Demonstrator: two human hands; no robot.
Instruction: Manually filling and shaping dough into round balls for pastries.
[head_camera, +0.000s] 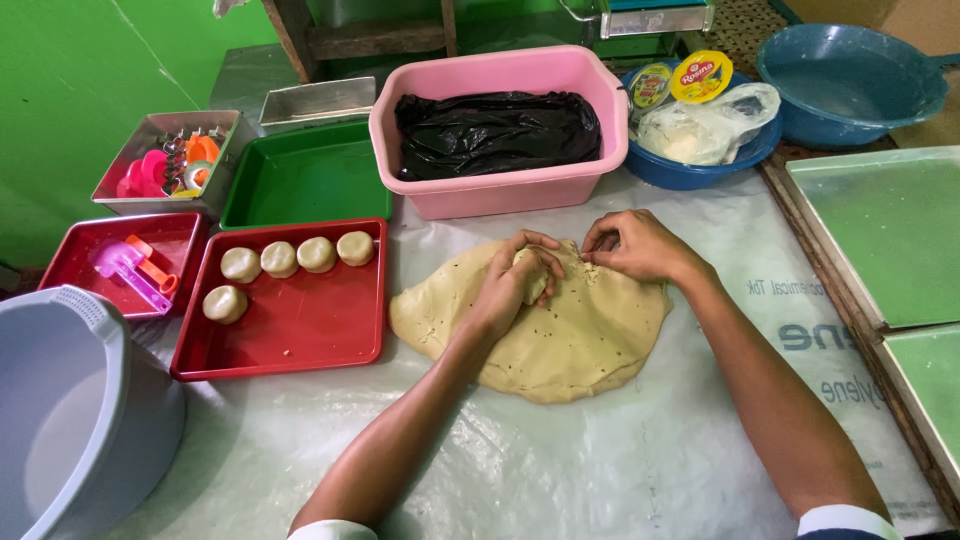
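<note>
A wide flat slab of pale dough lies on a plastic sheet in the middle of the table. My left hand is curled around a lump of dough at the slab's far edge. My right hand pinches the slab's edge just to the right of that lump. To the left, a red tray holds several round dough balls, most in a row along its far side and one nearer me.
A pink tub lined with a black bag stands behind the dough. A green tray, a small red tray with plastic tools, a metal box of cutters, a grey bowl, blue bowls and green-lined trays surround it.
</note>
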